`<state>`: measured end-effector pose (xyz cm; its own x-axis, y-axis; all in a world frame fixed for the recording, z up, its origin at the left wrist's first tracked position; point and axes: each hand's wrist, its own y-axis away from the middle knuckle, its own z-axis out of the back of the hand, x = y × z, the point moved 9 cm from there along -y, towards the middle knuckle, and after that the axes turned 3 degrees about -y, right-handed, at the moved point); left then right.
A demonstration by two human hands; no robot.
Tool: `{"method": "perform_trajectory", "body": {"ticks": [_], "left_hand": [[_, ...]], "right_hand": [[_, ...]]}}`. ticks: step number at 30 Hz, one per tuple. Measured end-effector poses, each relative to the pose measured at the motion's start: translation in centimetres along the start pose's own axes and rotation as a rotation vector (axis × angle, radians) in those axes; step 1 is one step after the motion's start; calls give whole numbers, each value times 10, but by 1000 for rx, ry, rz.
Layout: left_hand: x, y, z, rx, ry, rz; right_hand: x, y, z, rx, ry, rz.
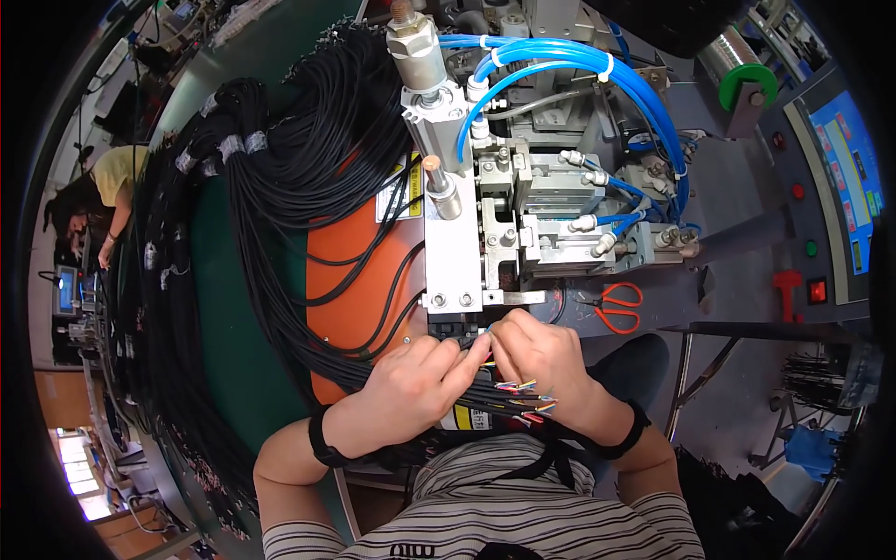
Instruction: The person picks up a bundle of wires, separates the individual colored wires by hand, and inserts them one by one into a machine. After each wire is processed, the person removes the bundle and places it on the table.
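Observation:
My left hand (415, 378) is closed, thumb and forefinger pinching a black cable just in front of the machine's fixture. Close against it, my right hand (543, 353) also has its fingertips pressed together at the cable's thin wire ends, which are mostly hidden by the fingers. Beneath my hands lies a bundle of black cables (490, 399). Its stripped ends fan out toward my right wrist in red, yellow, blue and white wires. The metal press fixture (453, 266) stands directly beyond my fingertips.
Heaps of black cable (317, 140) cover the orange plate (359, 280) and green table (219, 327) to the left. Red-handled scissors (619, 308) lie right of my hands. Blue air hoses (644, 93) arch over the machine. A control screen (845, 177) stands right; another person (112, 191) is far left.

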<state>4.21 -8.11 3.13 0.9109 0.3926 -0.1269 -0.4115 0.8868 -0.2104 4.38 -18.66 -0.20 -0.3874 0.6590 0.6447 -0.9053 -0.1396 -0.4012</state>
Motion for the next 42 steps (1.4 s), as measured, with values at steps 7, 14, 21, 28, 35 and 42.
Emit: {"method": "perform_trajectory", "body": {"ticks": [7, 14, 21, 28, 35, 42], "left_hand": [[-4, -7, -4, 85, -70, -80], [3, -14, -8, 135, -93, -99], [13, -8, -2, 202, -7, -15], [33, 21, 16, -105, -248, 123], [25, 24, 3, 52, 295, 269], [25, 25, 3, -42, 393, 216]], "right_hand": [[5, -2, -3, 72, 118, -34], [-1, -3, 0, 7, 38, -13], [-30, 1, -7, 38, -348, -266], [-32, 2, 2, -44, -298, -277], [6, -3, -2, -21, -657, -70], [-9, 9, -6, -38, -800, -260]]}}
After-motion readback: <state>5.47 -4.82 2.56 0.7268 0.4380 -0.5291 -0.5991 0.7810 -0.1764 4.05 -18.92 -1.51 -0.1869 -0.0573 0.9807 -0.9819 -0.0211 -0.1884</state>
